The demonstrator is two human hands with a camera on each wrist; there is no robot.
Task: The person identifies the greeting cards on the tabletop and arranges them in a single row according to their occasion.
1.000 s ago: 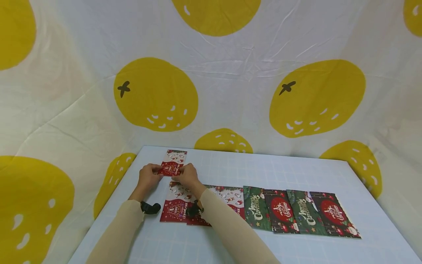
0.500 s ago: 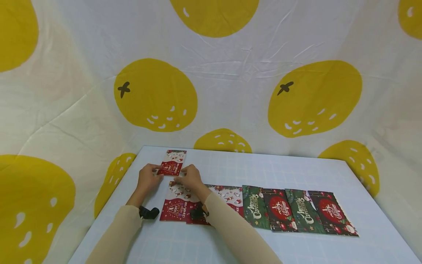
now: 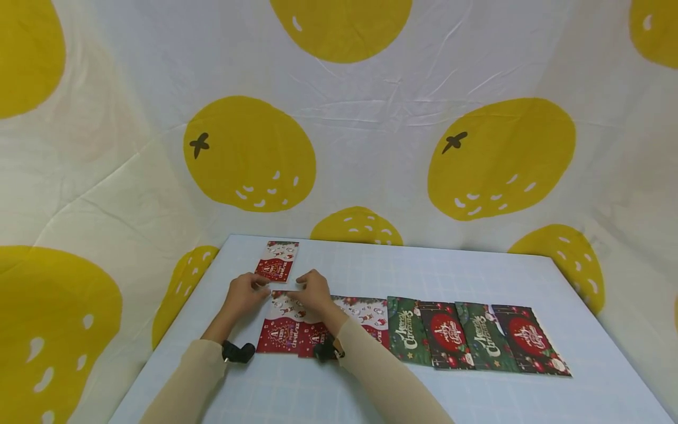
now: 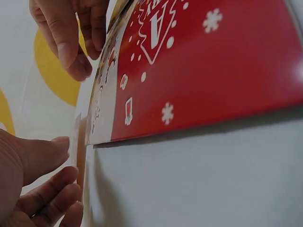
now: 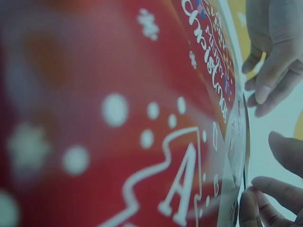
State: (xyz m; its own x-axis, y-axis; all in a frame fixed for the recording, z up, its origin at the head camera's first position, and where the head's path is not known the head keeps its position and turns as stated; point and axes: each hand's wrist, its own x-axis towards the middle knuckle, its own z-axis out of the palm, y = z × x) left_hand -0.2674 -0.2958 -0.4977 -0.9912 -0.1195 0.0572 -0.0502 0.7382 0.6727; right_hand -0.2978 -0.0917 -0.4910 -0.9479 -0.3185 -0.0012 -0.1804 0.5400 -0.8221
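A small red-and-white Christmas card (image 3: 277,261) lies alone at the back left of the table. Just in front of it, my left hand (image 3: 246,294) is beside the upper left corner of the leftmost Christmas card (image 3: 279,335) in the front row, its thumb and fingers apart in the left wrist view, holding nothing. Over that card's upper right part is my right hand (image 3: 316,292), fingers loosely bent with nothing between them. In the right wrist view, the right hand (image 5: 274,56) appears past the card's far edge, opposite the left hand (image 5: 274,189). My right forearm hides part of the row.
Rightward the row continues with another red-and-white card (image 3: 365,312), green cards (image 3: 409,333) and dark cards with red circles (image 3: 532,340), several overlapping. They lie on a pale table (image 3: 424,400). Behind it hangs a white curtain (image 3: 371,147) with yellow fruit prints.
Both hands have let go of the small card at the back and drawn back toward the front row. That card stays where it was.
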